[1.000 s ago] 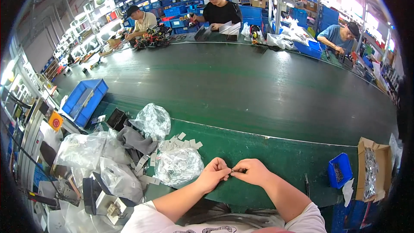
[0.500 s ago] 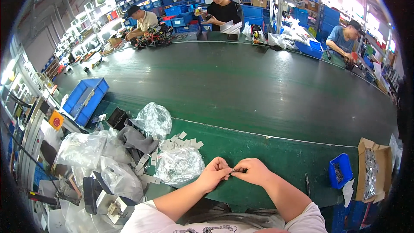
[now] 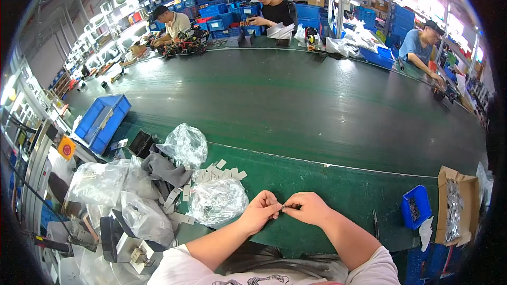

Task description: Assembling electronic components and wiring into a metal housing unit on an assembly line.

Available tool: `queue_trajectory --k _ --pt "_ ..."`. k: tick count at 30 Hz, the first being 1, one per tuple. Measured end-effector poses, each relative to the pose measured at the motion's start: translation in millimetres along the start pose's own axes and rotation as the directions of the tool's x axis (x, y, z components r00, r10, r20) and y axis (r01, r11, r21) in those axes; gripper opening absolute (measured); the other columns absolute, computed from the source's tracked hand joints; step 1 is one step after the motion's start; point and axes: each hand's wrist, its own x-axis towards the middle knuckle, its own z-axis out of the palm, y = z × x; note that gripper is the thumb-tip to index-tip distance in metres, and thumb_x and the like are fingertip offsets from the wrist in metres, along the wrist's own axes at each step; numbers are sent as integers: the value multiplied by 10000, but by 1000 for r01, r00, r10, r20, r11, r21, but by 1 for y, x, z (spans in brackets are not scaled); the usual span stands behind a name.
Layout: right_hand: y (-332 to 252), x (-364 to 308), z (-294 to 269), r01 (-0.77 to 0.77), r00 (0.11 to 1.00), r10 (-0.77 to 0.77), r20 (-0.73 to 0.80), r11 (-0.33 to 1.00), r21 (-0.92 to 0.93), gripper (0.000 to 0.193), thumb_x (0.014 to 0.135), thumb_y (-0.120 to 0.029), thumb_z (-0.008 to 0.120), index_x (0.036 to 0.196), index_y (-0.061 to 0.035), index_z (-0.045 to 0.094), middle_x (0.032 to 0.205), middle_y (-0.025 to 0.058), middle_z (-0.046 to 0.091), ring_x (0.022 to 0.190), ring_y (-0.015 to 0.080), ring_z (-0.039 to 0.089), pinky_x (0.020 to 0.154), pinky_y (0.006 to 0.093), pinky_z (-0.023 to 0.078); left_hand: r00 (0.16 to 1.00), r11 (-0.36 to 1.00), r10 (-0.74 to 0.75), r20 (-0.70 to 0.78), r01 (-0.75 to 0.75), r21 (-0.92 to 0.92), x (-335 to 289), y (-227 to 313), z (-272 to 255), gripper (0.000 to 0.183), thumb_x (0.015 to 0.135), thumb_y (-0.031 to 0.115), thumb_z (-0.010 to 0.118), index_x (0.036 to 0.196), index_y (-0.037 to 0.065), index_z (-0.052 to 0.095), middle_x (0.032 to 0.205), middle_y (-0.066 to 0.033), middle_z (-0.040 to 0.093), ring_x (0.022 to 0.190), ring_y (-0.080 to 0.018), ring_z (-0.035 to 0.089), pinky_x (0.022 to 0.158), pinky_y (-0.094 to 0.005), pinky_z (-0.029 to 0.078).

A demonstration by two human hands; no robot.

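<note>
My left hand [image 3: 261, 212] and my right hand [image 3: 309, 209] meet above the green work table [image 3: 296, 179], fingertips almost touching. Pinched between them is a small metal part [image 3: 283, 206], too small to name. Both hands are closed, thumbs against curled forefingers. To the left of my left hand lies a clear plastic bag [image 3: 217, 200] with something inside that I cannot make out. Several small flat grey plates [image 3: 231, 173] are scattered behind and beside that bag.
At right stand a small blue bin [image 3: 405, 214] of tiny dark parts and an open cardboard box [image 3: 441, 200] with shiny metal pieces. Plastic bags [image 3: 100, 182] crowd the left. Beyond runs a dark conveyor belt [image 3: 296, 100] with a blue crate [image 3: 120, 116]; several people work along its far side.
My hands stay nearly in place, still pinching the small part. Across the belt, the person in black has turned to the left, and the person at right has stretched an arm forward.
</note>
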Motion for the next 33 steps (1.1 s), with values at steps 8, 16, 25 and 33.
queue_trajectory --k 8,16,25,33 --pt "-6 1 -2 -17 1000 17 3 998 57 202 811 -206 789 940 -56 746 860 93 707 739 204 687 661 320 558 1000 1000 17 -6 -17 2 0 -1 -2 167 941 -7 631 1015 80 509 825 -20 599 683 -106 575 628 -245 480" --pt "0 2 -2 35 999 -36 19 999 31 192 848 -212 762 979 -72 755 916 90 723 791 210 698 689 329 560 999 996 31 -28 -28 85 -1 -2 1 179 932 -27 628 998 77 499 814 -6 572 678 -100 566 621 -234 474" --pt "-4 0 -3 -44 998 42 46 998 36 198 864 -220 746 998 -73 750 930 96 715 791 222 695 700 333 561 999 996 18 -33 -15 93 -1 -1 3 190 923 -31 628 1013 71 495 802 -13 575 675 -103 566 609 -240 462" --pt "-4 0 -2 -25 999 24 28 999 27 187 870 -230 745 970 -72 744 903 99 713 784 228 689 681 334 550 999 995 35 -23 -32 95 -1 -2 2 190 923 -31 628 1013 71 496 794 -9 569 671 -103 566 609 -241 466"
